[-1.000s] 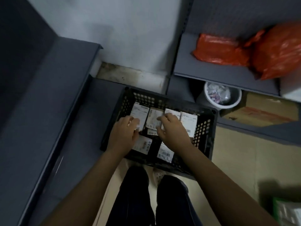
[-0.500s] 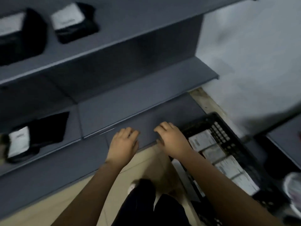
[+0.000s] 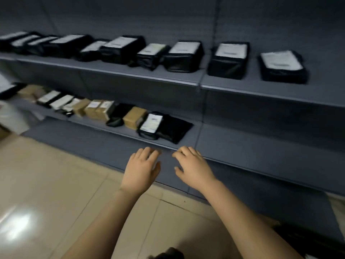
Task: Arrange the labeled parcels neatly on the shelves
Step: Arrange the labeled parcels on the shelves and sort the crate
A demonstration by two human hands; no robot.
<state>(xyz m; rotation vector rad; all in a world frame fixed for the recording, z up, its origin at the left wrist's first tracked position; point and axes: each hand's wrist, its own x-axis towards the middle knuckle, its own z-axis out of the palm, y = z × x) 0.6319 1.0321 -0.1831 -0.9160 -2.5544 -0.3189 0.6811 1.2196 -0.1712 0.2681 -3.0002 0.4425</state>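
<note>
Head view shows left hand (image 3: 141, 170) and right hand (image 3: 194, 168) empty, fingers spread, at frame centre below the lower shelf (image 3: 242, 139), so fetching another parcel looks next.

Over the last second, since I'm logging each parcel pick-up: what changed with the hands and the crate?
Both hands came out of the black crate and swung left to the shelves. The left hand and right hand now hover, open and empty, before the lower shelf, near a black labeled parcel. The crate is now almost out of view. Unchanged: no parcel was picked up.
</note>
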